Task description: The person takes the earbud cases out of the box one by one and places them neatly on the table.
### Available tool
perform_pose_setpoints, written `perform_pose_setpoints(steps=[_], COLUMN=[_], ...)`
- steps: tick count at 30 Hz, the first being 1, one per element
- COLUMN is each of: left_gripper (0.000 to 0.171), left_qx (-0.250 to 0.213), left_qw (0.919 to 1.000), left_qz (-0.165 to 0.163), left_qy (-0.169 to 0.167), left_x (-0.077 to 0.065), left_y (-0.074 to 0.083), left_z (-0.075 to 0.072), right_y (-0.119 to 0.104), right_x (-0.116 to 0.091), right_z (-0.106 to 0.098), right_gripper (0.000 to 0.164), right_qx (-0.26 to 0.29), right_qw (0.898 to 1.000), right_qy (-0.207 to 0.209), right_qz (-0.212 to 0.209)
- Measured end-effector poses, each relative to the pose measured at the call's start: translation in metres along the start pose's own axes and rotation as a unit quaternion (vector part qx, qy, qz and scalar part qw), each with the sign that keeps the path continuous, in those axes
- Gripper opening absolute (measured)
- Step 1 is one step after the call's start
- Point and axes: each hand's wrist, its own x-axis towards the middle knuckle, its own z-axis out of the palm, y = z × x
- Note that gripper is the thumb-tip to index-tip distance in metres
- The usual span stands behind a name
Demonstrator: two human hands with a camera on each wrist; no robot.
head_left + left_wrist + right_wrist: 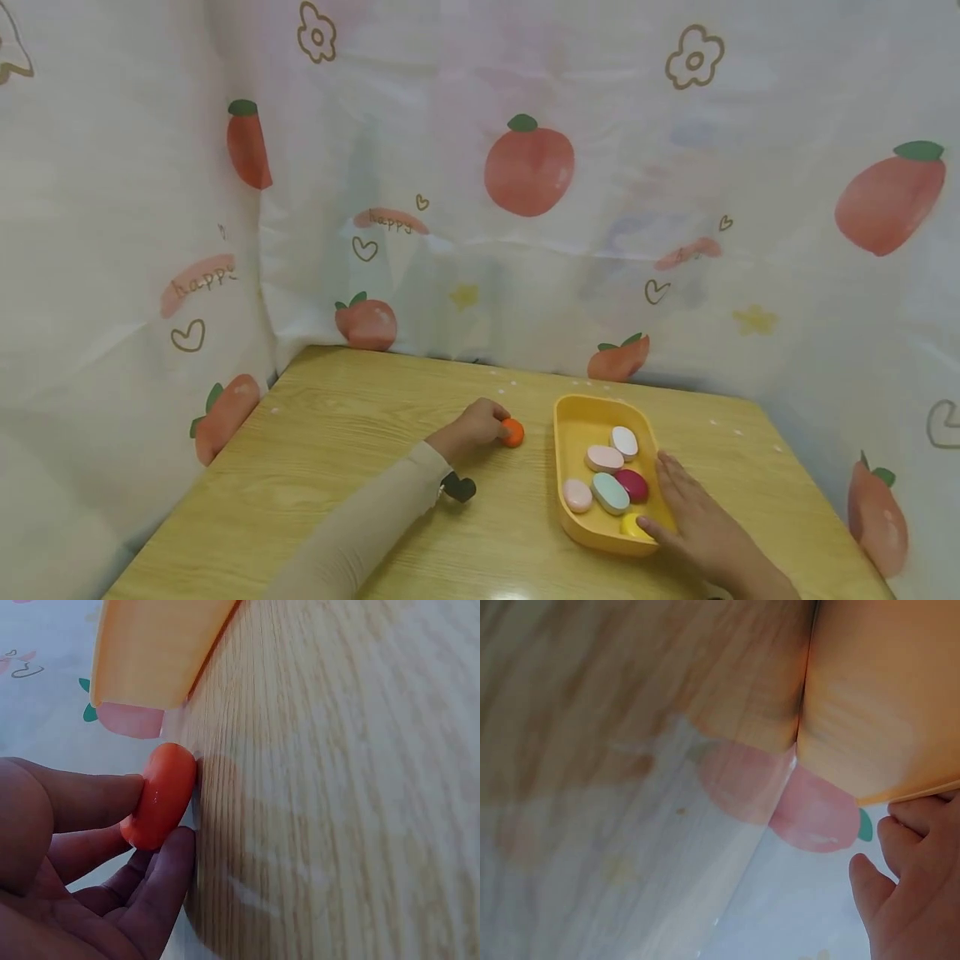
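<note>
My left hand (pixel 477 423) pinches a smooth, rounded orange disc (pixel 513 432) low over the table, left of the tray. In the left wrist view the thumb lies against one side of the disc (pixel 161 796), with fingers by its other side. My right hand (pixel 708 529) rests at the right side of a yellow tray (pixel 567 417), its fingers fairly straight along the rim and the thumb over the near corner. Inside lie a white oval piece (pixel 624 442), two pink pieces (pixel 604 458), a pale green oval (pixel 611 493), a dark red piece (pixel 633 486) and a yellow piece (pixel 634 526).
The wood-grain table (pixel 360 400) carries the tray right of its middle. A white curtain (pixel 450 167) printed with red fruit hangs behind the table and along both sides. A dark heart-shaped object (pixel 459 487) sits by the left cuff.
</note>
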Motion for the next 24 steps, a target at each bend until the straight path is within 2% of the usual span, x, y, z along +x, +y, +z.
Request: perform_pose_setpoints(steps=[2,4,12,21,24], left_gripper=[0.034,0.035,0.036,0.032,0.031], left_qx=[0.022,0.021,-0.023,0.028,0.041], left_qw=[0.9997,0.9998,0.9997,0.9995,0.999], left_qz=[0.0,-0.001,-0.009,0.009,0.003], left_qy=[0.006,0.005,-0.001,0.013,0.016], left_x=[0.0,-0.001,-0.007,-0.009,-0.008], left_y=[0.001,0.001,-0.003,0.003,0.003], left_z=[-0.003,-0.005,0.004,-0.006,-0.009], right_y=[-0.001,-0.001,-0.001,-0.001,-0.002], right_x=[0.003,0.005,-0.006,-0.001,0.0], right_z=[0.001,0.001,0.002,0.002,0.001], right_gripper=[0.086,0.087,0.086,0.087,0.088], right_qx=[0.002,0.006,0.005,0.006,0.014], right_qw=[1.0,1.0,1.0,1.0,0.999], right_qy=[-0.005,-0.014,-0.012,-0.016,-0.023], right_qz=[0.006,0.017,0.019,0.026,0.034])
